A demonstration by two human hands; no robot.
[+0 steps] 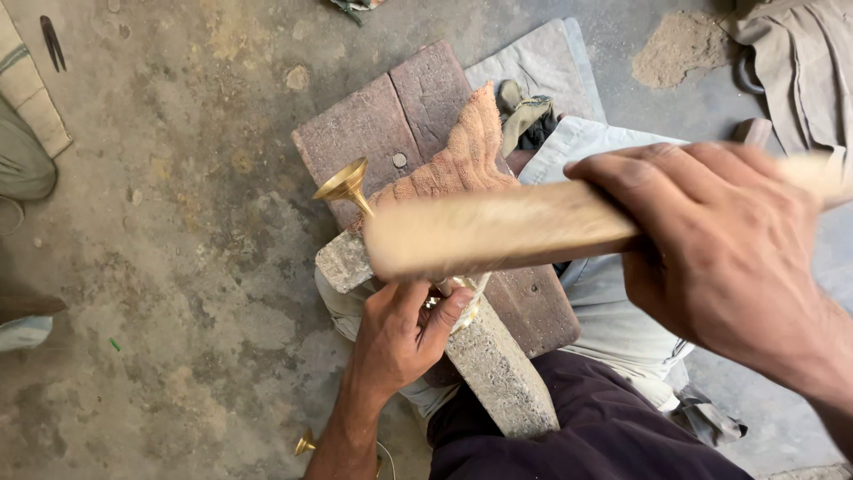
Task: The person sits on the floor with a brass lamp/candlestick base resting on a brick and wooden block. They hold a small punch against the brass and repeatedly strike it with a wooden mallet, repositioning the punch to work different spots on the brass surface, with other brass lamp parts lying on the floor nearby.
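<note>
So the person is sitting low over a rough concrete floor (178, 249), legs tucked under a dark wooden block (391, 116) that's lying flat in front of them. A long grey stone bar (498, 364) is running diagonally across the block, from its upper-left end near the middle of the frame down toward the person's lap. An orange-brown ribbed cloth (462, 156) is draped over the block just behind the bar.

The right hand (720, 240) is up close to the camera, fingers wrapped fully shut around a pale wooden stick (498, 231). Its long axis is lying nearly left-right across the frame, and the free end is blurring out right above the bar's upper end, so it's clearly in motion.

The left hand (404, 333) is lower down, sitting against the stone bar, fingers curled closed around the lower part of a small brass trumpet-shaped piece (346, 187). How tight that grip is, I can't really tell, since the stick is covering part of it. The brass piece is pointing up and left away from those fingers, flared bell at the far end, its stem resting by the bar's top end. So the stick's blurred tip is hanging just right of the bell, crossing over the stem, with the left hand being the nearer one by far.

There's another little brass bit (305, 443) on the floor by the left forearm.
</note>
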